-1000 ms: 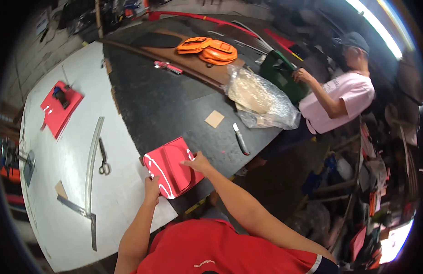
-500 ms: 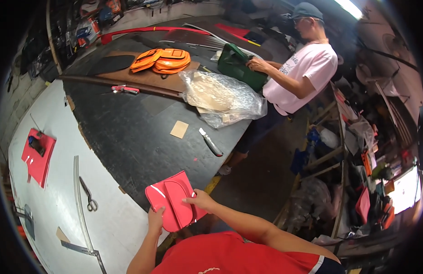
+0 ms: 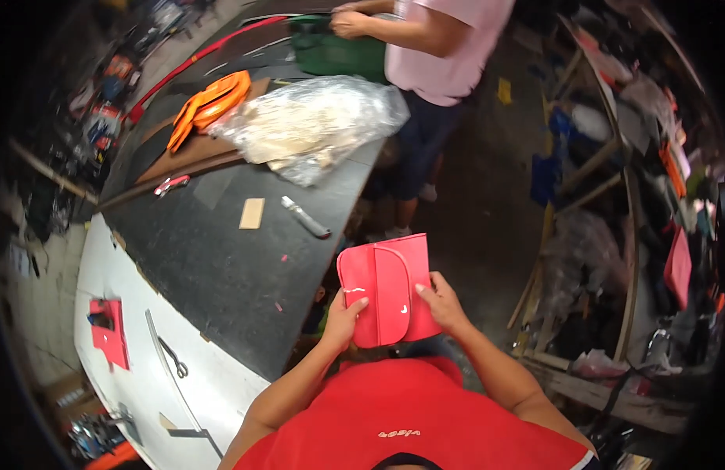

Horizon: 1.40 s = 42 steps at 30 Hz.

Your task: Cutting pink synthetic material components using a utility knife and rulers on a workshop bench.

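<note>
Work in hand: a coral-pink flap pouch (image 3: pixel 390 291) is held up off the bench, in front of the person's chest, just right of the near edge of the dark worktop (image 3: pixel 221 266).
Left hand (image 3: pixel 345 319): fingers curled around the pouch's lower left corner, thumb on the front face; closed on it.
Right hand (image 3: pixel 443 304): fingers folded against the pouch's right edge, thumb on the front, gripping it.
Pouch state: it looks assembled, the rounded flap folded over the front; no tool touches it.
Done, as judged: cutting and joining of this piece seem finished.
Left, as judged: perhaps checking or trimming; seam detail is too small to tell.
On the bench: utility knife (image 3: pixel 305 217) and small tan card piece (image 3: pixel 252 213) far of the pouch; scissors (image 3: pixel 173 357) and another pink piece (image 3: pixel 108 332) at near left on the white board (image 3: pixel 135 313).
Far end: a co-worker (image 3: pixel 448 47) handles a green bag (image 3: pixel 331 51) beside a clear plastic bag (image 3: pixel 315 125).
</note>
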Tool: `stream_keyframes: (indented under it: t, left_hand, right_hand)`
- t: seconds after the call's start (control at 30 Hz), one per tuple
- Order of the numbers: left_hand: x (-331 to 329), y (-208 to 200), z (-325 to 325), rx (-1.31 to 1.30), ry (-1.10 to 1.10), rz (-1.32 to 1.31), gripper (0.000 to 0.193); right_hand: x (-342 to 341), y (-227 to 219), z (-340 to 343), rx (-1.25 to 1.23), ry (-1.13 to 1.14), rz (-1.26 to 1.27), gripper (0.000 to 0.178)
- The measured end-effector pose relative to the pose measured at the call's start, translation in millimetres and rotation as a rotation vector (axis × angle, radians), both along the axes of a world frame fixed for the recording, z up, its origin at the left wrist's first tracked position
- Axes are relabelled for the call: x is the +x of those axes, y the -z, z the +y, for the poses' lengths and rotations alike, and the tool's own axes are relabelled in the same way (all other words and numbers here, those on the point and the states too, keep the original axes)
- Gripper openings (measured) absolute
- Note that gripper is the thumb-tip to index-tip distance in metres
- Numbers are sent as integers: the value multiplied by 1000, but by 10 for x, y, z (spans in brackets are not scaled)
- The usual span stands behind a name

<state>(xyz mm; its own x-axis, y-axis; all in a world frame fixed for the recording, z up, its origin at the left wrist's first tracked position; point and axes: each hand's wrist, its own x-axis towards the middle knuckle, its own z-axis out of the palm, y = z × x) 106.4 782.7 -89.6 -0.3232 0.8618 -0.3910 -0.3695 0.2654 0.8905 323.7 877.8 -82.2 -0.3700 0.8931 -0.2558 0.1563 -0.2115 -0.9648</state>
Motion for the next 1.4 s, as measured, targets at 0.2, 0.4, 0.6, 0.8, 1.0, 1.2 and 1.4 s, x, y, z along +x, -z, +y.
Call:
stream_keyframes:
  t: [0.2,0.4,0.6,0.8,1.0,1.2,1.4]
  left_hand:
    - [1107,-179,988,-44,185,-65,36]
    - [2027,-341,1995,-44,315,-37,28]
    - [2505,-25,3223,-22,403,-65,34]
    - [3314,45,5127,55,678,314,37]
    - [4070,-477,6811,162,888,504,50]
    - [4580,195,8230,92,923,415,44]
    - [5028,132,9875,33,704,351,36]
  right_hand:
    - [1176,-204,687,103,131,-277,48]
    - [2042,-298,1467,91,233,-481,52]
    - [2622,-154,2555,-7,310,-510,55]
    - [3462,2,3794,-24,598,-93,36]
    - [3817,-658,4986,-14,872,-158,49]
    - [4536,197,6344,-72,806,27,27]
    - [5177,-22,8400,-28,649,-232,55]
